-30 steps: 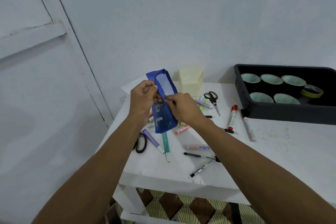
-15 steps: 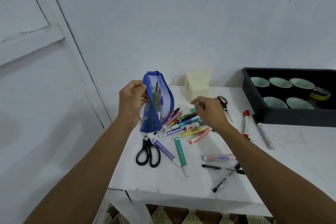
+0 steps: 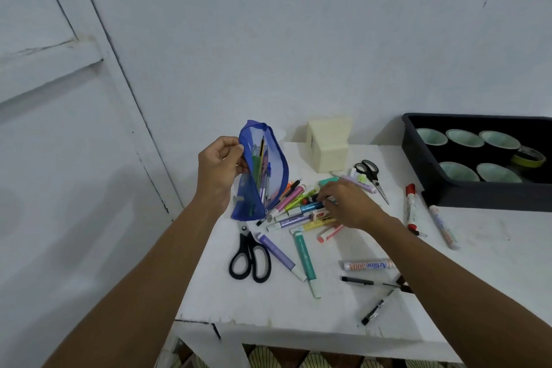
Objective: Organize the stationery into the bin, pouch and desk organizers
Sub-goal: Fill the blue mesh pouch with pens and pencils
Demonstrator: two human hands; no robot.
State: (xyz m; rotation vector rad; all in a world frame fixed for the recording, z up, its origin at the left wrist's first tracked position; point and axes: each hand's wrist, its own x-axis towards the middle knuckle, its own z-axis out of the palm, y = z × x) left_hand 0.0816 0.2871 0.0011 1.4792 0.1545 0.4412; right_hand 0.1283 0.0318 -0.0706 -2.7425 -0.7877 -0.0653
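Left hand [image 3: 219, 164] pinches pouch [image 3: 270, 172]; right fingers [image 3: 328, 193] on markers [image 3: 295, 212].

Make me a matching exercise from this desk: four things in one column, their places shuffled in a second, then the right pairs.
Things
1. pouch
2. tape roll
3. large scissors
4. cream box

Places
A. standing at the back of the table
B. held up by the left hand
C. inside the black bin
D. lying flat nearer the front edge, below the pouch

Pairs: 1-B, 2-C, 3-D, 4-A
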